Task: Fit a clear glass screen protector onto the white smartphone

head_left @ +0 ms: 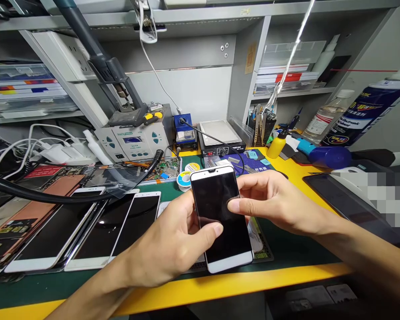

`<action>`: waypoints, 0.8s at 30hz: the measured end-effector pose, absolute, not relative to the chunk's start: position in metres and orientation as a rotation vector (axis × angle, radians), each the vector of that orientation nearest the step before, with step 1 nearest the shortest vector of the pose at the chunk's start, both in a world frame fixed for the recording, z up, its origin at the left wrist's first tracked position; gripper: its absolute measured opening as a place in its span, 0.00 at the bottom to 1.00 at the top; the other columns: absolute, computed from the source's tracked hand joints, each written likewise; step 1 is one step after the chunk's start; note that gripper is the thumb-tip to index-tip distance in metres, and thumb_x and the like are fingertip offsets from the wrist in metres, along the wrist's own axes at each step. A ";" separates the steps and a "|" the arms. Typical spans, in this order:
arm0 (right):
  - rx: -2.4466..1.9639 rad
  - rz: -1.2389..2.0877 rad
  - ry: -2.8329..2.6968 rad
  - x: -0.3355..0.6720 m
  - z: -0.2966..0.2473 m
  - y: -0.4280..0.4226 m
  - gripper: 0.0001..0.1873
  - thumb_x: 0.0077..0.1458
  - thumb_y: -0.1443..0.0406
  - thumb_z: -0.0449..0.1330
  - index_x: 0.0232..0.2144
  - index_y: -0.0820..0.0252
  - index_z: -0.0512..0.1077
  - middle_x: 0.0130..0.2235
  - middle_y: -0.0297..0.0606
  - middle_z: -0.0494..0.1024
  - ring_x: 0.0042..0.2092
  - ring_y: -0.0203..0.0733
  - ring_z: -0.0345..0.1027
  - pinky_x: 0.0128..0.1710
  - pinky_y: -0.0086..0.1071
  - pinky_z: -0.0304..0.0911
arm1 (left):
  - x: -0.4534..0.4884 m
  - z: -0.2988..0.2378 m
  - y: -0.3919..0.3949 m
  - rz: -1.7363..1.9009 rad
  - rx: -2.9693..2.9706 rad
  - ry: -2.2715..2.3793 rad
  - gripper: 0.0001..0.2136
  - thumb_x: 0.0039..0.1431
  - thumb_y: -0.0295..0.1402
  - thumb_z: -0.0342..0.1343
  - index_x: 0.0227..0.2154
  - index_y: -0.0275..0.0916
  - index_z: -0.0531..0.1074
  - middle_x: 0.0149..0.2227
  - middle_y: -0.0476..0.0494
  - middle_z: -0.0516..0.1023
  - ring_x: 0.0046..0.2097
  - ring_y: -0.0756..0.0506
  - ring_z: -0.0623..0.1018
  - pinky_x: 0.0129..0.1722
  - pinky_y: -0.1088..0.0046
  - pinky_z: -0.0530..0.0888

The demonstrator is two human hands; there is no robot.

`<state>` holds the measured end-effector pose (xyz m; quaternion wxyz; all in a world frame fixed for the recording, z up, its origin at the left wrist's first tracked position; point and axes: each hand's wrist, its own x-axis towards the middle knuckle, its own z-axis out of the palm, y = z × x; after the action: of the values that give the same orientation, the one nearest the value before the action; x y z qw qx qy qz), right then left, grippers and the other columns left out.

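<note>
Above the front part of the counter (286, 276), the left hand (173, 244) and right hand (273, 202) grasp a white-bordered smartphone (216, 200) from either side, screen up. Likely light, stiff, slick and breakable, it is best held by its long edges. Its long axis runs near to far, leaning left.

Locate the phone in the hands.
In the head view, the phone is just right of centre, held between the left hand and the right hand, right of the row of phones on the yellow-edged bench.
</note>
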<state>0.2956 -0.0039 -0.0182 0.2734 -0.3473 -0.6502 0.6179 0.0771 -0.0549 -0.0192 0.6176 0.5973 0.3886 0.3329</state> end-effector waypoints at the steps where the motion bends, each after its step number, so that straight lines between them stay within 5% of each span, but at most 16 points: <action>1: -0.937 1.663 -1.750 0.296 -0.019 -0.004 0.18 0.49 0.56 0.72 0.25 0.63 0.71 0.23 0.30 0.69 0.25 0.32 0.61 0.25 0.27 0.57 | 0.077 -0.018 -0.055 0.763 1.370 0.892 0.20 0.63 0.31 0.61 0.57 0.40 0.68 0.48 0.43 0.78 0.47 0.44 0.76 0.47 0.68 0.75; 7: -0.952 1.644 -1.774 0.296 -0.020 -0.002 0.17 0.53 0.54 0.69 0.28 0.63 0.74 0.24 0.32 0.71 0.26 0.34 0.62 0.27 0.29 0.58 | 0.076 -0.014 -0.054 0.781 1.362 0.858 0.18 0.63 0.30 0.60 0.56 0.41 0.71 0.53 0.42 0.78 0.51 0.42 0.77 0.51 0.66 0.74; 14: -0.985 1.590 -1.809 0.296 -0.019 -0.003 0.20 0.54 0.52 0.68 0.24 0.61 0.73 0.23 0.31 0.70 0.26 0.36 0.65 0.27 0.29 0.59 | 0.075 -0.018 -0.053 0.805 1.376 0.886 0.19 0.62 0.32 0.62 0.56 0.41 0.72 0.48 0.44 0.81 0.46 0.44 0.79 0.44 0.73 0.76; 24: -0.946 1.638 -1.790 0.299 -0.018 -0.001 0.18 0.53 0.54 0.69 0.23 0.61 0.73 0.22 0.31 0.71 0.25 0.35 0.66 0.26 0.29 0.59 | 0.074 -0.019 -0.056 0.763 1.325 0.874 0.19 0.66 0.35 0.58 0.58 0.41 0.69 0.48 0.44 0.80 0.47 0.44 0.78 0.48 0.69 0.76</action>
<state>0.2987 -0.0014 -0.0185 0.2654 -0.3503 -0.6626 0.6065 0.0742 -0.0555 -0.0192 0.6366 0.5803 0.3826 0.3342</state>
